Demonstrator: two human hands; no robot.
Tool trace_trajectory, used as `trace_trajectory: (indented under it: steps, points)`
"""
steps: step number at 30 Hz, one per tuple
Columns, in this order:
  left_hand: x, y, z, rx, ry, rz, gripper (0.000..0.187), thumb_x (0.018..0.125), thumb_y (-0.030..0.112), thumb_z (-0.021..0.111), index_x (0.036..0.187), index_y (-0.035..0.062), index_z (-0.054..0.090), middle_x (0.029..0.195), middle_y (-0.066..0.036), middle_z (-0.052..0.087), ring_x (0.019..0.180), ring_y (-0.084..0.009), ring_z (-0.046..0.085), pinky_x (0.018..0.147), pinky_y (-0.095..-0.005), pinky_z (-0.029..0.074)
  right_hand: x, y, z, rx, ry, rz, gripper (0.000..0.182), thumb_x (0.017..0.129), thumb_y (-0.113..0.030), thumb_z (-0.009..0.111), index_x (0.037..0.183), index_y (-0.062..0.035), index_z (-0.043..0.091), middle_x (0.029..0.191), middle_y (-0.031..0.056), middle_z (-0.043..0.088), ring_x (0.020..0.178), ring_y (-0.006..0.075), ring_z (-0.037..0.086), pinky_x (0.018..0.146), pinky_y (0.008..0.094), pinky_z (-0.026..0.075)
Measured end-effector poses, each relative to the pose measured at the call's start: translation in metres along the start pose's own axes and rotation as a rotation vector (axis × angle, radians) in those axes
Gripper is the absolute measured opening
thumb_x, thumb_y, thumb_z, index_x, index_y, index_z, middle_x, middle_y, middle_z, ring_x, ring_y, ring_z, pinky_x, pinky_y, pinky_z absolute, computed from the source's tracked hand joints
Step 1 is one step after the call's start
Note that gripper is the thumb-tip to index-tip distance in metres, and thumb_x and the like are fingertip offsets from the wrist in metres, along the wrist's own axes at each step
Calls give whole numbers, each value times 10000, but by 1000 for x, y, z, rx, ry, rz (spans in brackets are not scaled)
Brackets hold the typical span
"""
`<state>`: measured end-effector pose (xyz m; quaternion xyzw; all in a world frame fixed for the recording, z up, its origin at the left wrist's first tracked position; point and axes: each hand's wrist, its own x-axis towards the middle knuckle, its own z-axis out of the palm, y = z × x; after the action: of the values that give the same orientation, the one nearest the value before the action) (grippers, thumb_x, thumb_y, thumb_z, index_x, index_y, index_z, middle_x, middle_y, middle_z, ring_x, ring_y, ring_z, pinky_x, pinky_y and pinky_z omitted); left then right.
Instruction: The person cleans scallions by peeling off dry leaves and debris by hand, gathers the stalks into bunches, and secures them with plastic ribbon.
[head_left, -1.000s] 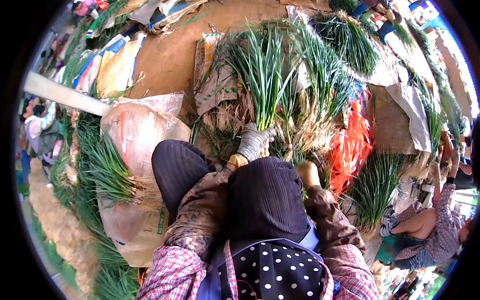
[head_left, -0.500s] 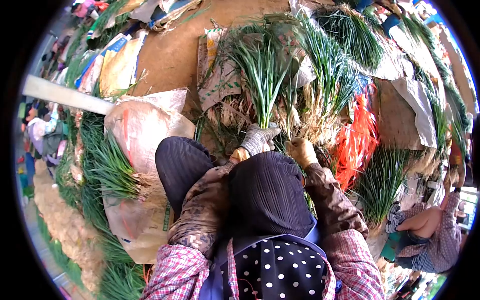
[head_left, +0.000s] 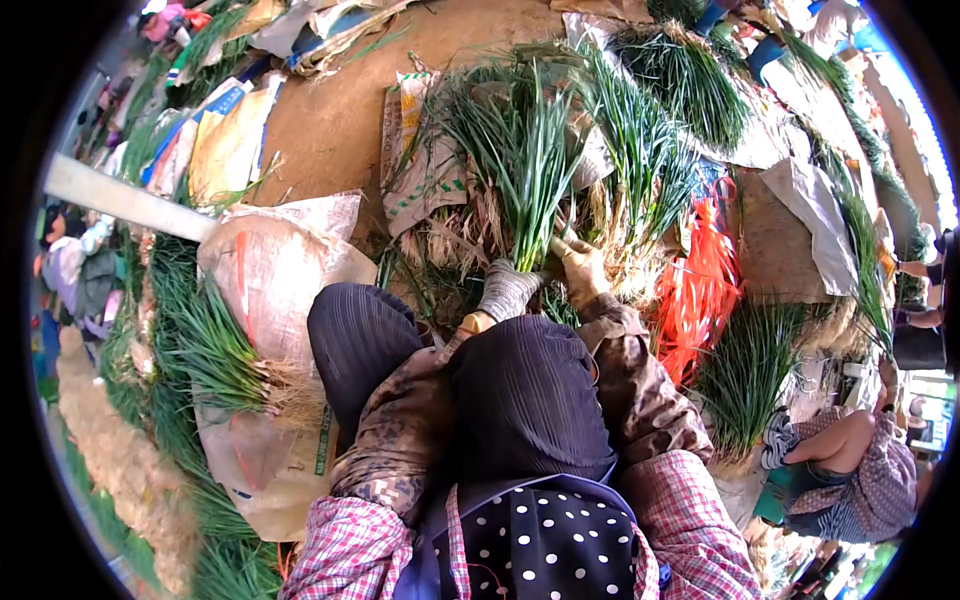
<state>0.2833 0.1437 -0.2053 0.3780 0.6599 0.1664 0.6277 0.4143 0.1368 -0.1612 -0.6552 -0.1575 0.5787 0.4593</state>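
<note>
Left hand (head_left: pixel 508 290) grip closed round green onion bunch (head_left: pixel 525 160) base, right hand (head_left: pixel 582 266) clasping it alongside, orange ties (head_left: pixel 700 290) right

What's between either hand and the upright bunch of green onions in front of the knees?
Nothing visible. The left hand in a grey knit glove grips the green onion bunch near its base, and the right hand in a tan glove touches the same base from the other side. Loose stalks and roots surround it.
</note>
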Motion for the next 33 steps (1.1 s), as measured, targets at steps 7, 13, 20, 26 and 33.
trace_trajectory:
  steps: [7, 13, 20, 26, 33]
  points:
    - [-13, 19, -5, -83, -23, -54, 349, 717, 194, 780, 889, -16, 561, 673, -122, 611, 551, -179, 591, 513, -322, 505, 7, 98, -75, -1272, -311, -379, 248, 794, -266, 666, 736, -27, 697, 649, 165, 641, 614, 194, 644, 650, 324, 537]
    - [-40, 39, 0, -531, -193, -6, 226, 798, 77, 694, 1006, 33, 618, 796, -83, 656, 632, -193, 639, 490, -339, 532, 8, -38, -45, -1237, 440, -331, 365, 802, -429, 660, 865, -70, 676, 778, 137, 661, 727, 225, 643, 697, 365, 520]
    - [-36, 41, 4, -516, -212, -46, 273, 791, 46, 691, 1051, 59, 607, 718, -46, 621, 499, -155, 549, 438, -302, 458, 89, -73, -64, -1339, 529, -417, 266, 834, -350, 627, 808, -85, 642, 809, 135, 661, 722, 250, 644, 644, 367, 510]
    - [-31, 30, 6, -471, -295, -30, 306, 692, 148, 806, 933, 35, 656, 795, -73, 672, 698, -159, 625, 605, -312, 519, -37, -10, -54, -924, 95, -916, 205, 868, -253, 621, 755, -83, 598, 598, 49, 605, 488, 124, 557, 497, 277, 482]
    - [-15, 20, 17, -214, -292, 39, 413, 613, 288, 858, 737, 22, 569, 594, -93, 586, 446, -147, 515, 362, -296, 415, -91, 6, -53, -772, -294, -378, 329, 874, -317, 607, 1009, -17, 615, 830, 127, 669, 732, 210, 648, 668, 308, 528]
